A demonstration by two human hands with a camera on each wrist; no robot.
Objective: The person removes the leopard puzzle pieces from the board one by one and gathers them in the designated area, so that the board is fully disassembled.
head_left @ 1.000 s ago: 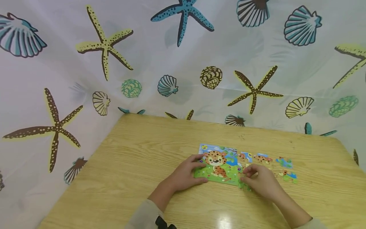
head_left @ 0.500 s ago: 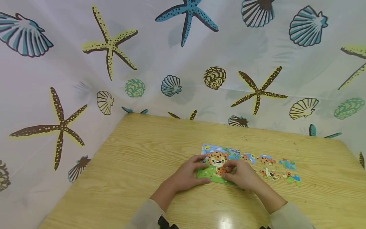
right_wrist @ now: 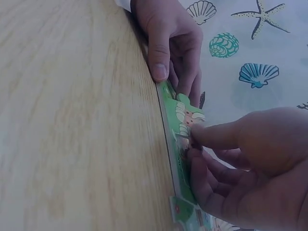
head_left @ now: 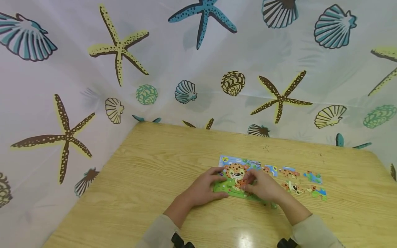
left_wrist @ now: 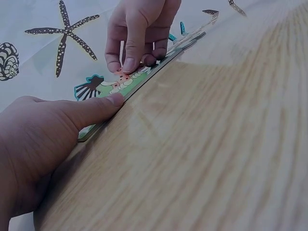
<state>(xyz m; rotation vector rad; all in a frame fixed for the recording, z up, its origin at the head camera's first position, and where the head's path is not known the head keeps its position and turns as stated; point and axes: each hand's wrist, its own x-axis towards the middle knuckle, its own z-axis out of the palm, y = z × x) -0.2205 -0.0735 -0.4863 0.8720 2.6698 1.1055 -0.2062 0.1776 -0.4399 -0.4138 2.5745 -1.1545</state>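
A flat puzzle board (head_left: 221, 187) printed with a spotted leopard cub lies on the wooden table. My left hand (head_left: 203, 190) rests at its left side, fingertips on the picture and the thumb (left_wrist: 111, 99) pressing at the near edge. Over the right part of the board, my right hand (head_left: 266, 186) pinches a small puzzle piece (right_wrist: 182, 111) between thumb and fingers. Green with pale paws and orange fur shows on this piece, tilted close over the board in the right wrist view. The fingers hide part of it.
Several loose puzzle pieces lie right of the board, among them a blue-green piece (head_left: 313, 177), a spotted piece (head_left: 289, 172) and a face piece (head_left: 293, 187). A green piece (head_left: 273, 205) shows below the right hand. A shell-patterned curtain (head_left: 198, 65) stands behind the table.
My right hand has moved left from the loose pieces to over the board, carrying the pinched puzzle piece, then shifted only slightly. The left hand keeps its place on the board.
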